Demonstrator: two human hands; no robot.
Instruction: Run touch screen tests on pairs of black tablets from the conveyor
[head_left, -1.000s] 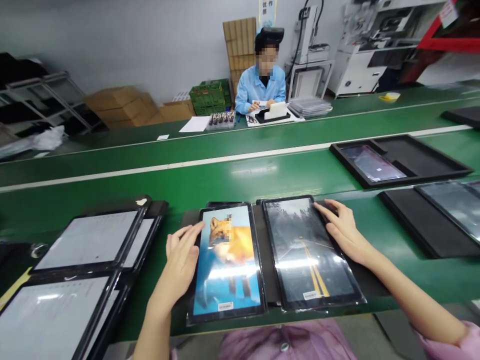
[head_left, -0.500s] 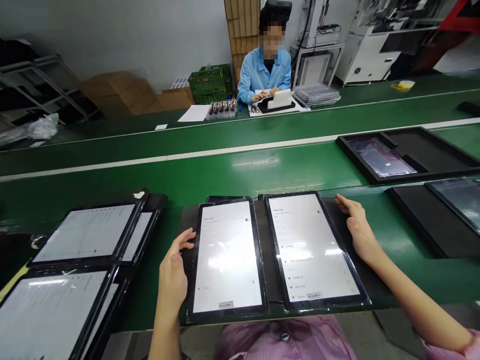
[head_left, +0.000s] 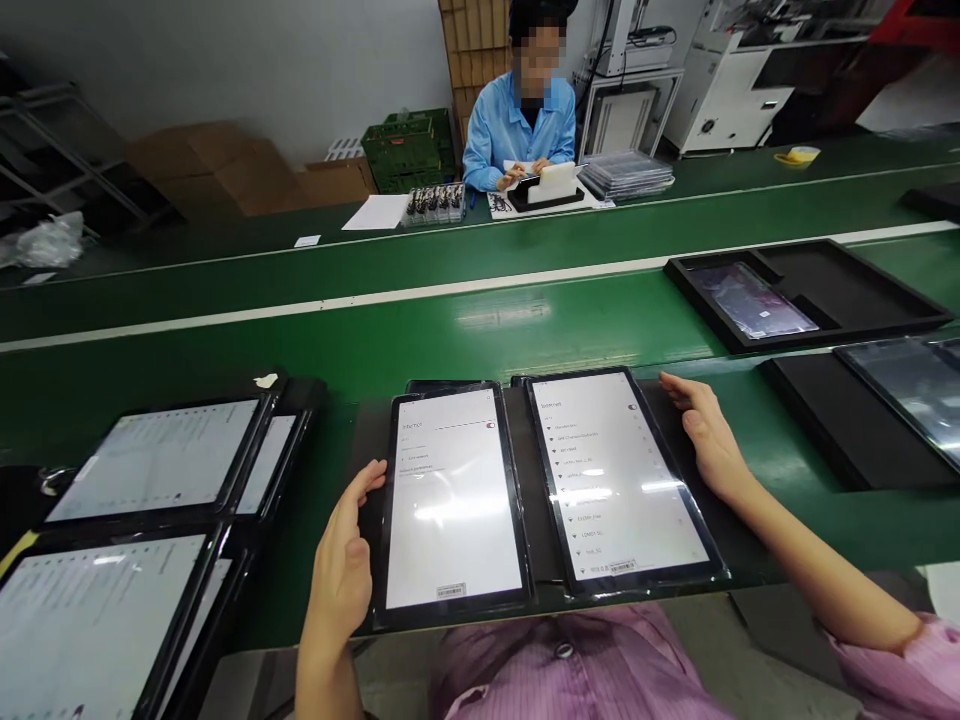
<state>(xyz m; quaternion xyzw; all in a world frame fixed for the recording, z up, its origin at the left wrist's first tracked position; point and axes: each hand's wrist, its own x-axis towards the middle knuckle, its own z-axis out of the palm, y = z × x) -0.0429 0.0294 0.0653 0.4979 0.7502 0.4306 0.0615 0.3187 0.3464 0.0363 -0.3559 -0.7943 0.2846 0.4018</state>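
My left hand (head_left: 341,570) lay open, gripping nothing; the black-framed rectangular tablet showing a white settings screen (head_left: 450,500) sat just right of it. My right hand (head_left: 705,440), likewise open, had the matching second tablet (head_left: 615,480) just left. I judged edge contact best, keeping palms off glass.

One left hand (head_left: 341,570), one right hand (head_left: 709,440), two lit tablets (head_left: 452,500) (head_left: 615,475), one co-worker (head_left: 517,125).

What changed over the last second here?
The left tablet and right tablet switched from pictures to white settings pages. The left hand slid off the screen to that tablet's left edge; the right hand drew off the right tablet's corner to lie beside it. Both tablets stayed put on the black tray.
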